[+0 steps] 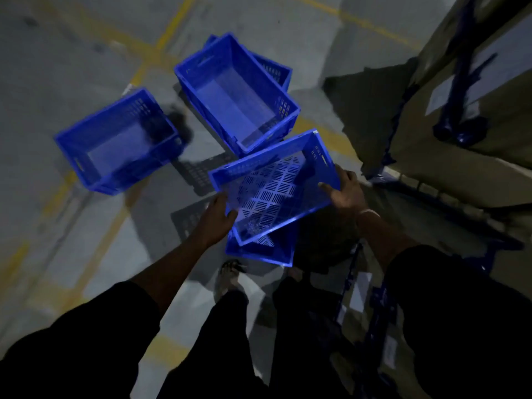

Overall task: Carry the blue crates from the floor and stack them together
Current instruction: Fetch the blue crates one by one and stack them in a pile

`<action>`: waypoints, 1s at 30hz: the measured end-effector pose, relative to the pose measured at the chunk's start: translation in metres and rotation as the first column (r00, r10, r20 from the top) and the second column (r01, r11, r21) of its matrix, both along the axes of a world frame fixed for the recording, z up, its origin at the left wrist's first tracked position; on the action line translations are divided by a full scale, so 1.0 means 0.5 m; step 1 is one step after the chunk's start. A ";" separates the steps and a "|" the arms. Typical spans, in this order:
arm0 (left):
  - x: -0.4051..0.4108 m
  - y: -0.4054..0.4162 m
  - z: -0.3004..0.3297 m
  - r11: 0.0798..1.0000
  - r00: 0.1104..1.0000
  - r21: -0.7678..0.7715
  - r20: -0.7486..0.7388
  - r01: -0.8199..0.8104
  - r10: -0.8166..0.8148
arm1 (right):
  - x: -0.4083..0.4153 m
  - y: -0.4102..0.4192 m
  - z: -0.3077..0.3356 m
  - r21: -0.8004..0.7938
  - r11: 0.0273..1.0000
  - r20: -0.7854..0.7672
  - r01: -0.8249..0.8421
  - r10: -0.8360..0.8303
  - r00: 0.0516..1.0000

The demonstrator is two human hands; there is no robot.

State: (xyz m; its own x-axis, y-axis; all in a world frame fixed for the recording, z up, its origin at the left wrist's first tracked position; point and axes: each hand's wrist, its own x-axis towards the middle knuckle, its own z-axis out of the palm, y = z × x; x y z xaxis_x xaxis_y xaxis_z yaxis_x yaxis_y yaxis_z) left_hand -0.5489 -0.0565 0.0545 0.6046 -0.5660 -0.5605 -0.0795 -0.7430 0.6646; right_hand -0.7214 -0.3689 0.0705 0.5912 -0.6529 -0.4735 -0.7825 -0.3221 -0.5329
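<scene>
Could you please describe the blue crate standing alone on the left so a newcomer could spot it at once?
Start at the yellow floor lines. Left of the tall blue plastic crate stack sits a single blue perforated plastic crate. Unlike the others, it stands alone on the floor, unstacked and unheld.

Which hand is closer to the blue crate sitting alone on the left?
Left. The left hand grips the held crate's near-left edge, closer to the lone crate; the right hand grips the opposite side.

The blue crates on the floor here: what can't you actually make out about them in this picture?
- Head view: the lower crate under the held crate is mostly covered by it.
- Head view: a back crate shows only a corner behind the middle crate.
- Head view: the left crate is blurred; a dark smear at its far corner is unidentifiable.
- Right hand, left hand: fingertips hidden behind the walls.
</scene>
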 end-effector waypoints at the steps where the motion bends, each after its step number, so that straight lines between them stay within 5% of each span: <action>1: -0.002 -0.016 -0.032 1.000 1.000 0.008 0.008 -0.024 0.024 | 0.011 -0.032 -0.037 0.002 0.999 -0.022 -0.032 0.032 0.999; 18: 0.038 -0.197 -0.540 0.842 0.869 0.221 0.180 -0.492 0.461 | 0.183 -0.337 -0.550 -0.022 0.985 -0.195 -0.172 0.164 0.967; 23: 0.064 -0.197 -0.590 0.772 0.844 0.341 0.183 -0.536 0.505 | 0.212 -0.347 -0.602 -0.021 0.994 -0.235 -0.105 0.097 0.967; 30: 0.076 -0.139 -0.582 0.842 0.896 0.309 0.190 -0.442 0.401 | 0.213 -0.349 -0.576 -0.042 0.994 -0.238 -0.104 0.091 0.967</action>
State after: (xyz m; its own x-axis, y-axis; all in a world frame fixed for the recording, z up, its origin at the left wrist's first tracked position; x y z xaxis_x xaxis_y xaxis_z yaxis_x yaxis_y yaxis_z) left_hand -0.5106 -0.1259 -0.2366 0.8124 -0.0316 -0.5823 0.2333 -0.8975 0.3742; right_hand -0.6147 -0.5433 -0.2173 0.5293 -0.6257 -0.5730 -0.8472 -0.4260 -0.3174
